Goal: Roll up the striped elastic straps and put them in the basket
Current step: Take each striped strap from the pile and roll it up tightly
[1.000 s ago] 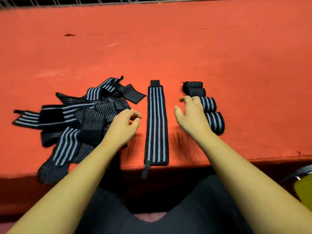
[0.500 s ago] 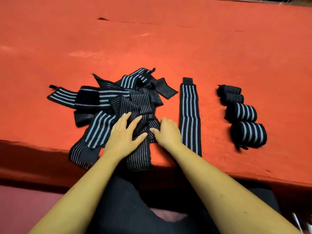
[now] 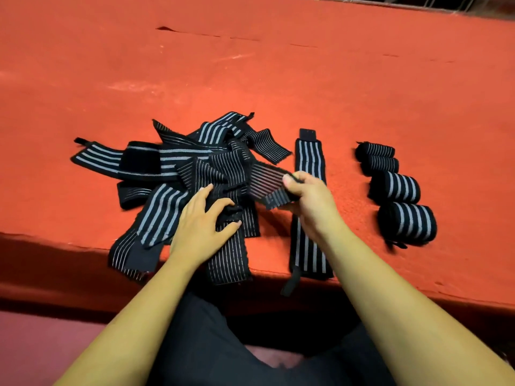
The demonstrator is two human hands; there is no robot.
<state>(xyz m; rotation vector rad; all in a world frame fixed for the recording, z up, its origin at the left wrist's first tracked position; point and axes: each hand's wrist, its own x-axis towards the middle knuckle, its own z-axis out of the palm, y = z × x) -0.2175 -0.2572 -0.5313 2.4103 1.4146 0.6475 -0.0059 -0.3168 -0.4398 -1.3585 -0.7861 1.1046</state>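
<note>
A tangled pile of black straps with grey stripes [image 3: 178, 168] lies on the red table near its front edge. My left hand [image 3: 202, 221] presses flat on the pile, fingers spread. My right hand [image 3: 309, 199] pinches the end of one thin-striped strap [image 3: 267, 182] and lifts it to the right, out of the pile. One strap [image 3: 309, 154] lies flat and straight just right of the pile, partly under my right hand. Several rolled straps [image 3: 395, 188] stand in a row at the right. No basket is in view.
The red table top [image 3: 250, 79] stretches far behind the straps. Its front edge [image 3: 55, 240] runs close to my body, and some strap ends hang over it. A wire grid [image 3: 418, 1] shows at the far top right.
Both hands moved from beside the flat strap onto the pile. My right hand has since closed on a thin-striped strap and drawn it up and to the right. The view shifted left.
</note>
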